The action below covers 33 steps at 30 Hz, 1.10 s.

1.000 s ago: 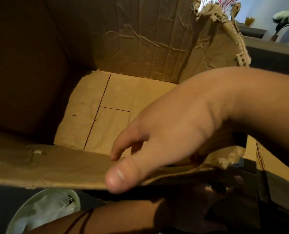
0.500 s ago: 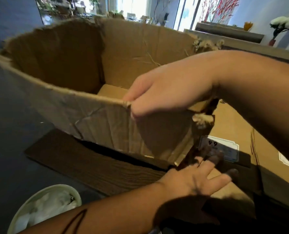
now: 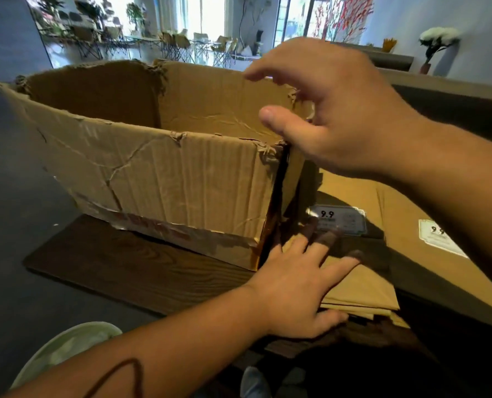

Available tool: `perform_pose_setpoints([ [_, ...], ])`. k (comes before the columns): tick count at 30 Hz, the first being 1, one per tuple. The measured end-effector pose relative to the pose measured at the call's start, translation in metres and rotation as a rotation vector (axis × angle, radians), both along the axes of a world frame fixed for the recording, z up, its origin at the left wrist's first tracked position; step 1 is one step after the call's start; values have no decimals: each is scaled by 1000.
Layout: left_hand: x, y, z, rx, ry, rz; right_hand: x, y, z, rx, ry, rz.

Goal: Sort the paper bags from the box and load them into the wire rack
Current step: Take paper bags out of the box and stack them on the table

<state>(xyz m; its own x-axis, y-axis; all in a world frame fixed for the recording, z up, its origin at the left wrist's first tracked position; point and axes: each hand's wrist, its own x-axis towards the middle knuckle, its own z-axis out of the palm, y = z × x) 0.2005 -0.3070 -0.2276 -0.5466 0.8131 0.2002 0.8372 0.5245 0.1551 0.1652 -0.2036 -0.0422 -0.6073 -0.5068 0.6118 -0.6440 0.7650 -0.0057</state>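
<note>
Nearest the camera, at six o'clock, the left hand [image 3: 296, 285] lies flat on a stack of folded tan paper bags [image 3: 362, 291], its fingers [image 3: 341, 265] spread apart and pressing down on the top bag rather than clamped on anything; the stack rests at the near edge of the dark wood-grain desk [image 3: 141, 268], touching the hand. Just beyond, toward four o'clock, more flat tan bags [image 3: 405, 225] with white price labels reading 9.9 [image 3: 336, 219] lie on the desk right of the box. At the centre stands the large, battered brown cardboard box [image 3: 164, 179], open at the top with torn rims and a split near-right corner; its inside cannot be seen from here, so whether bags remain in it cannot be told. Farther off, at one o'clock, the right hand [image 3: 334, 119] hovers at the box's right wall, thumb and fingers [image 3: 279, 122] apart and loosely curved, gripping nothing. At twelve o'clock lies a bright room with chairs, out of play. No wire rack shows. The step in hand looks like the sorting: bags laid out and steadied beside the box. The next move probably calls for closing on the stack under the left hand, squaring its edges and lifting it as one bundle, with the floppy paper supported so it does not fan out.
</note>
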Motion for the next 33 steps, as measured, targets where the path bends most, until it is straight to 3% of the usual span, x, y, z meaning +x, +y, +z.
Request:
perform_pose_setpoints([
  [4, -7, 9, 3, 34, 0, 22, 21, 52, -13, -104, 9, -172],
  [14, -29, 26, 31, -256, -69, 17, 53, 173, -102, -113, -439, -624],
  [24, -21, 30, 39, -120, 129, 140, 78, 171, -135, -155, -513, -559],
  [33, -5, 36, 19, -56, 37, 289, 74, 131, -146, -194, -544, -447],
])
